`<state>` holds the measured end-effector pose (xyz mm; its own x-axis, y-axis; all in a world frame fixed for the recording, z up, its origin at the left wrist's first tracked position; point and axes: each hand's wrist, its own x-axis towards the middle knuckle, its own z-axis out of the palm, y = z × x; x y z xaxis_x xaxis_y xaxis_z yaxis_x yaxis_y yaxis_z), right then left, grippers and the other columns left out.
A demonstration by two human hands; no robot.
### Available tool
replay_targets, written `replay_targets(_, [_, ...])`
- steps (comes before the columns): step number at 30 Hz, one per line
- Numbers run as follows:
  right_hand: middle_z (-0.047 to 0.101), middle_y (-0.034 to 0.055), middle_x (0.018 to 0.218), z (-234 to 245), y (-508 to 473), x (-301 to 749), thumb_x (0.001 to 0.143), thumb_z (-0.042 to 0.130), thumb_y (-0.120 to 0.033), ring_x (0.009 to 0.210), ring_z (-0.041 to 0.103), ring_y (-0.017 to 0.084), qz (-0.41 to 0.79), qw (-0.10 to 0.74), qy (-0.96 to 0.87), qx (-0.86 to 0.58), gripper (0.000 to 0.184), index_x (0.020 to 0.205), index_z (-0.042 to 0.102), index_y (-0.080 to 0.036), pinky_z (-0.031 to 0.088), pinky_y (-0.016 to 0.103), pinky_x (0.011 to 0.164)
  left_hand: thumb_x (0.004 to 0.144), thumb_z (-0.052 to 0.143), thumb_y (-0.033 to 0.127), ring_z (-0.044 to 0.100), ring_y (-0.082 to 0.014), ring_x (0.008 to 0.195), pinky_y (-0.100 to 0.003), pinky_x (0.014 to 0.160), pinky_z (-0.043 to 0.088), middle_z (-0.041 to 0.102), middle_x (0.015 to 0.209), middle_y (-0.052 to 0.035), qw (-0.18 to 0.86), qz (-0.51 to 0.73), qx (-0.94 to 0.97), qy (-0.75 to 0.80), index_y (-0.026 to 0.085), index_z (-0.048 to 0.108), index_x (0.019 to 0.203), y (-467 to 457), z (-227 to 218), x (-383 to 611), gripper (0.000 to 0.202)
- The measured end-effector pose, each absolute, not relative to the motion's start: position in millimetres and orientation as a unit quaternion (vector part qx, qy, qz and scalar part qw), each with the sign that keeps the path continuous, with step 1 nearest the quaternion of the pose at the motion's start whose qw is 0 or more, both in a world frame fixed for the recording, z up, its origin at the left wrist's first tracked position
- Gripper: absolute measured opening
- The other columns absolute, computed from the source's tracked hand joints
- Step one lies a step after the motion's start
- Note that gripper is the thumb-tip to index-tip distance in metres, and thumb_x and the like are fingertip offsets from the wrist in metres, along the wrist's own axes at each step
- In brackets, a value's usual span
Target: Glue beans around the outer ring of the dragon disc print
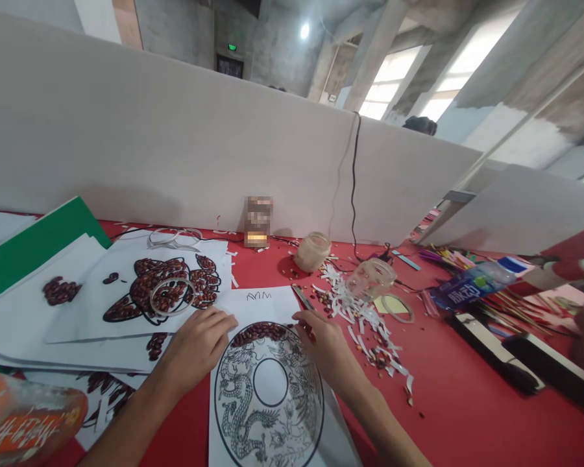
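Observation:
A white sheet (285, 299) with a printed ring of dragon line art lies before me on the red table. Dark red kidney beans (257, 333) fill part of the ring's top edge. My left hand (205, 334) rests at the sheet's upper left, fingers lying extended near the bean row. At the upper right of the ring is my right hand (325, 342), its fingers curled round a few dark red beans (310, 331). Just beyond its fingertips lies a slim metallic tool (302, 297), whose kind I cannot make out.
On the left, papers carry a bean-filled picture (150, 292) and a loose bean pile (61, 291). An orange-labelled bottle (29, 418) stands front left. Two jars (313, 251), paper shreds (357, 305) and scattered beans lie right of the sheet. A blue-labelled bottle (472, 284) is farther right.

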<state>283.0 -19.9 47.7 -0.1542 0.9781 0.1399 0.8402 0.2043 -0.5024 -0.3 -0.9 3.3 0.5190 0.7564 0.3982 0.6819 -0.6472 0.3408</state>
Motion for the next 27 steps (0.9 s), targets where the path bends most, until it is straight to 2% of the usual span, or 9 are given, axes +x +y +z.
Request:
replay_targets(3, [0.07,0.0083,0.104,47,-16,285,0.095,0.05,-0.017,0.084,0.068,0.018,0.15,0.208,-0.752,-0.607,0.025,0.108,0.071,-0.019,0.051,0.029,0.078,0.097,0.044,0.011,0.061,-0.0242,0.11,-0.043,0.097,0.049,0.073,0.115,-0.0048,0.072,0.262,0.867,0.418,0.02,0.068,0.114,-1,3,0,0.031])
replay_targets(8, [0.069,0.0067,0.097,41,-10,284,0.094,0.053,-0.015,0.088,0.067,0.019,0.144,0.168,-0.768,-0.602,0.019,0.094,0.071,-0.02,0.05,0.028,0.079,0.097,0.044,0.012,0.061,-0.0236,0.109,-0.043,0.098,0.049,0.072,0.116,-0.0047,0.079,0.262,0.868,0.415,0.02,0.067,0.115,-1,3,0,0.03])
replay_targets(21, [0.066,0.0034,0.088,41,-22,272,0.094,0.053,-0.013,0.078,0.064,0.017,0.124,0.17,-0.759,-0.616,0.018,0.089,0.069,-0.019,0.047,0.026,0.071,0.098,0.043,0.012,0.061,-0.0231,0.107,-0.043,0.098,0.049,0.073,0.115,-0.0052,0.082,0.256,0.868,0.417,0.02,0.068,0.114,-1,7,0,0.031])
replay_targets(27, [0.067,0.0054,0.091,36,-36,270,0.093,0.053,-0.009,0.087,0.064,0.02,0.065,0.183,-0.786,-0.586,0.02,0.091,0.07,-0.02,0.05,0.031,0.08,0.097,0.044,0.012,0.061,-0.024,0.108,-0.044,0.098,0.049,0.073,0.115,-0.0052,0.079,0.257,0.867,0.419,0.02,0.068,0.115,-1,6,0,0.031])
